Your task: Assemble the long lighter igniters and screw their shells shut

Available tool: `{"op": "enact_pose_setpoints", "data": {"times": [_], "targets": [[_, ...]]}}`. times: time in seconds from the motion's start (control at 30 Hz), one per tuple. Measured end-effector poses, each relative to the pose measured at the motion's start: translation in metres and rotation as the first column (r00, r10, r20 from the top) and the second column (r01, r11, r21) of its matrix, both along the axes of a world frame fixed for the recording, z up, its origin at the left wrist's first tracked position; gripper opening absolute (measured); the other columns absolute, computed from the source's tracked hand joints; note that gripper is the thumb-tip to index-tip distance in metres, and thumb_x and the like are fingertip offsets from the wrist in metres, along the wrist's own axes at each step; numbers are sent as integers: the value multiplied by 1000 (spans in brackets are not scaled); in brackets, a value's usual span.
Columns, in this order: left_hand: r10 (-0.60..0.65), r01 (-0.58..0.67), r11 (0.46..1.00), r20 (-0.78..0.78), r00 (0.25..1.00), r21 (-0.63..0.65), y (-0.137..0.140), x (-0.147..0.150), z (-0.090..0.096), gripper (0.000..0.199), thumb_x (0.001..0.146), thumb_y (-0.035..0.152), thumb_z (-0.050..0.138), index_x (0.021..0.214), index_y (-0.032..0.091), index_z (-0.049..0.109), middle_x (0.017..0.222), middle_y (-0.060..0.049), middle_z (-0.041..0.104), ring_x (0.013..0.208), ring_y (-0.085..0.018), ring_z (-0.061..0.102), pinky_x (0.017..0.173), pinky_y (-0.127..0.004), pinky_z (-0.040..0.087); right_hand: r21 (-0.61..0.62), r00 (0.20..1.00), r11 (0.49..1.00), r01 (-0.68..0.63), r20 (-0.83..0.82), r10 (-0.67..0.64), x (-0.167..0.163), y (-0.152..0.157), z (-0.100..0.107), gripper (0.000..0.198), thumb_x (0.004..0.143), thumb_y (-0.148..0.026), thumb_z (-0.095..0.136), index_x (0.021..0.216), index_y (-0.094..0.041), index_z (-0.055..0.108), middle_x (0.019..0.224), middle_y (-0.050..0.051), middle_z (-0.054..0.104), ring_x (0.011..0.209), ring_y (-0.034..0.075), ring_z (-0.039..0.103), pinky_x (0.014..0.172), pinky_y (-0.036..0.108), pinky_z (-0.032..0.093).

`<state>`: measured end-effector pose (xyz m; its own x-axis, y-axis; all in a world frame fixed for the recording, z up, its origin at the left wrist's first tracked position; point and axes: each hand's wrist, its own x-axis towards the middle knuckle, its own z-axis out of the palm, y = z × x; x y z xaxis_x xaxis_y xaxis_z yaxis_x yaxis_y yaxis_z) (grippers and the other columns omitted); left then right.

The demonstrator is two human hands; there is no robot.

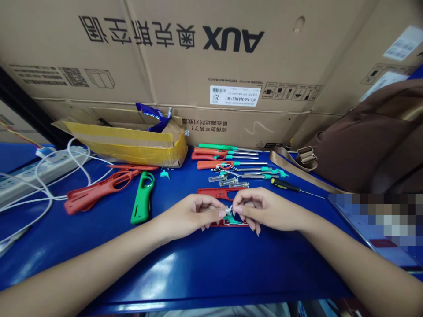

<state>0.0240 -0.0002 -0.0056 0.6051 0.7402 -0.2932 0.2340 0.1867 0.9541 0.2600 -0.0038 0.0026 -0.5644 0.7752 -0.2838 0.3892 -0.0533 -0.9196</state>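
My left hand [194,213] is closed in a pinch on a small clear lighter fuel tank [227,211] with a whitish top. Right beside it, the fingertips of my right hand [267,208] are pinched at a thin white wire or tube [231,208] by the tank's end. Under my hands lies a red lighter shell half [244,226] with a teal part [235,219] in it, partly hidden by my fingers. Another red shell half [207,193] rests just behind. Several clear tanks [228,181] lie in a row beyond that.
Behind are assembled gas lighters [211,164] with metal rods. Red shells [95,193], a green shell [140,207] and a taped cardboard box [132,143] stand left, near a power strip [62,165]. On the right are a screwdriver [284,185] and a brown bag [370,136].
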Motion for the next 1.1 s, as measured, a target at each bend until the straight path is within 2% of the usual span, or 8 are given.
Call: {"op": "enact_pose_setpoints", "data": {"times": [0.23,0.57,0.77,1.1], "targets": [[50,-50,999,9,999,-9,-1,0,-3,41,79,46,79,104,14,74,70,3,62,61,-9,48,56,-22,37,50,999,998,34,30,-35,1,1,3,36,89,-53,69,90,-18,63,57,-6,56,46,8,54,45,20,51],[6,-5,1000,31,1000,-10,0,1,-2,33,81,40,78,100,14,73,67,4,60,61,-9,48,56,-22,37,45,999,999,5,51,-8,-1,-2,3,29,93,-46,65,93,-17,63,59,-5,56,49,8,55,47,19,52],[-1,1,1000,21,1000,0,1,0,-3,35,82,42,77,101,13,73,68,4,59,61,-9,48,56,-22,38,39,997,999,0,75,-3,0,-3,5,27,94,-46,63,94,-18,62,65,-4,56,54,9,56,43,18,51],[-18,18,1000,17,1000,-3,0,0,-2,34,85,40,76,102,11,73,70,4,60,62,-8,48,55,-21,38,49,993,999,-10,116,5,-1,-2,4,23,96,-41,61,95,-18,62,61,-5,54,50,8,53,41,16,48]]}}
